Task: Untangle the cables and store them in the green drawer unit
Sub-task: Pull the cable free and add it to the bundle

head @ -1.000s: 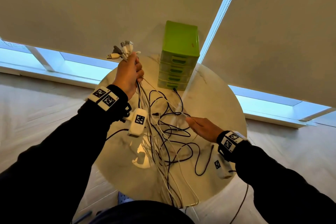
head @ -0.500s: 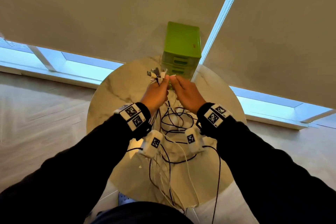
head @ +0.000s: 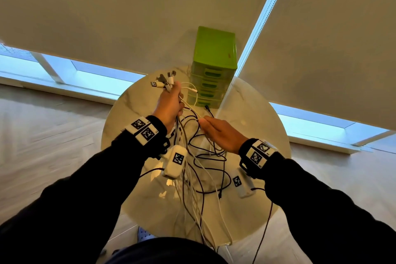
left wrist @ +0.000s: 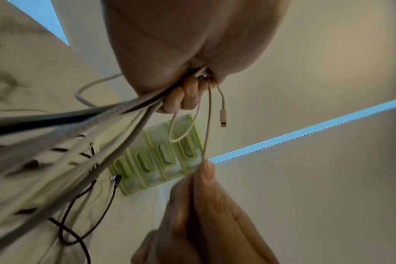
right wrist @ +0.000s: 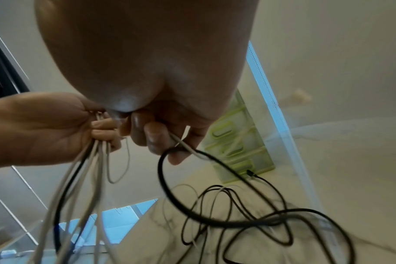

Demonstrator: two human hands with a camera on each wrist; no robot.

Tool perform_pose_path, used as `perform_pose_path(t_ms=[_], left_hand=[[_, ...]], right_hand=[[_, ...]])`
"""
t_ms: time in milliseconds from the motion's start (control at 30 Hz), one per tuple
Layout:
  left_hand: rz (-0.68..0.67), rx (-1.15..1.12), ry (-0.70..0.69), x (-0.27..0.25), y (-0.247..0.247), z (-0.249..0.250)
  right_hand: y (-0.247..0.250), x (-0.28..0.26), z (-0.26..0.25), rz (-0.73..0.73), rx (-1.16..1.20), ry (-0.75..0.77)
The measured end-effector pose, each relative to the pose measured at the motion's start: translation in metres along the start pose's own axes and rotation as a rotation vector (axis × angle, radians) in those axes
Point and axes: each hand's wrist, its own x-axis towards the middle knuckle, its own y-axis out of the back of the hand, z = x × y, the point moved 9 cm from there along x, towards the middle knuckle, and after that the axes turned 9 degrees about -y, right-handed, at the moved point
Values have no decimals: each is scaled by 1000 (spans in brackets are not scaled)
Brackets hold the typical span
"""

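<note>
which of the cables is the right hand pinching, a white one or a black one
A thin white cable, pinched by the right hand. Unlike the rest, it runs taut alone up to the left hand, whose fist grips the bundle; black cables lie loose on the table.

Cool daylight enters through bright blue-white strips below and between the drawn beige roller blinds (head: 150,6), leaving the room dim and warm-toned. The round glossy marble surface (head: 252,109) carries soft glare patches. Both wrist views bend strongly toward their edges, with near skin and close cords smeared and out of focus.
</note>
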Motion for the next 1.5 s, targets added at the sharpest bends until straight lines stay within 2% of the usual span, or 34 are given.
perform_pose_path(t_ms=[200,400,567,733,833,933,1000,1033,1067,1133,1200,1267,1367,1500], left_hand=[[70,-71,-35,12,23,15],[109,-58,-115,17,42,41],[83,5,-167,1,35,39],[-40,123,-203,-17,14,23],[-72,124,-193,-22,3,14],[-105,70,-168,-26,-18,11],[-144,36,-147,-33,-42,11],[-160,38,-135,-35,-54,9],[-175,50,-123,-38,-68,5],[-200,92,-120,-41,-95,-5],[-215,118,-112,-43,-117,-16],[-277,85,-107,-52,-146,-24],[-389,47,-86,-70,-186,-29],[-510,50,-51,-93,-232,-34]], right_hand=[[-3,-17,59,-39,-161,-105],[21,-20,100,49,-248,-189],[36,-7,84,114,-210,-171],[35,6,47,125,35,-200],[35,14,42,78,-167,-207],[43,8,77,-13,-475,-400],[54,-10,99,-6,-478,-556],[61,-19,101,51,-469,-583],[69,-31,98,131,-471,-572],[76,-51,83,248,-364,-444],[72,-69,67,261,-103,-302],[70,-89,62,282,44,-250],[74,-114,63,369,94,-174],[93,-153,77,483,81,-203]])
